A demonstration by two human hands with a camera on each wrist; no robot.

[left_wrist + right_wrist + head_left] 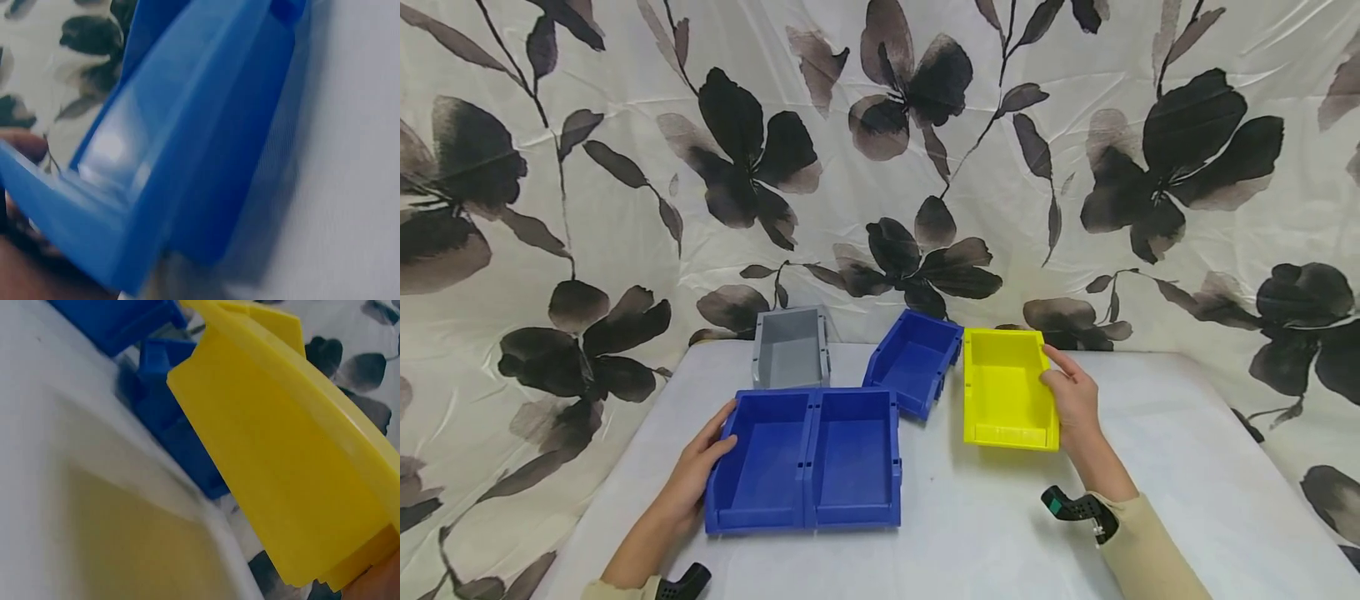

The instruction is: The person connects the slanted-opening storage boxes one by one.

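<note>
Two blue plastic storage bins (769,450), joined side by side, face me at the front middle. My left hand (691,473) grips their left side wall, thumb over the rim. In the left wrist view the blue bin (206,131) fills much of the picture, blurred. My right hand (1077,408) holds a yellow storage bin (1007,379) by its right wall, thumb at the rim and the other fingers mostly hidden behind. In the right wrist view the yellow bin (262,450) hangs over the table, its shadow cast below.
A single blue bin (916,360) lies turned at an angle behind the joined pair, close to the yellow one. Left of it a grey bin (792,346) stands near the far edge of the white table (940,533). A flower-patterned cloth (820,275) hangs behind.
</note>
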